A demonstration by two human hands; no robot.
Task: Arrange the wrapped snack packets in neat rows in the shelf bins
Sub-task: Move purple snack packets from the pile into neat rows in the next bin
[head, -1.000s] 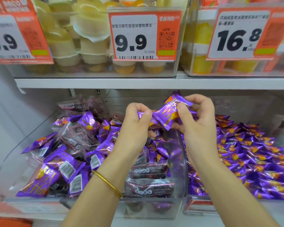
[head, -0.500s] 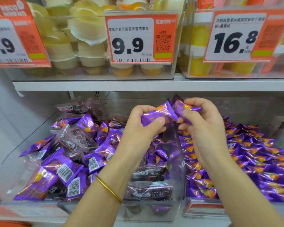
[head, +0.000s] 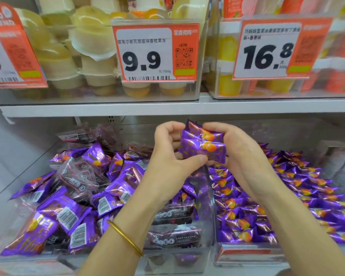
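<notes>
squaring a small stack of purple packets [head: 205, 148], pinched by the left hand [head: 167, 156] and gripped in the curled right hand [head: 243, 154]. next, probably: laying it flat into the rows of the bin [head: 247, 252] below the right hand.

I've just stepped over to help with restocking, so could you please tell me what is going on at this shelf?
A person holds a small stack of shiny purple foil snack packets between the left hand and right hand, above the lower shelf's bins. In the clear plastic left bin, loose purple packets lie jumbled with dark transparent-wrapped packets. The clear plastic right bin holds neat rows of purple packets. The held stack is in neither bin yet.
</notes>
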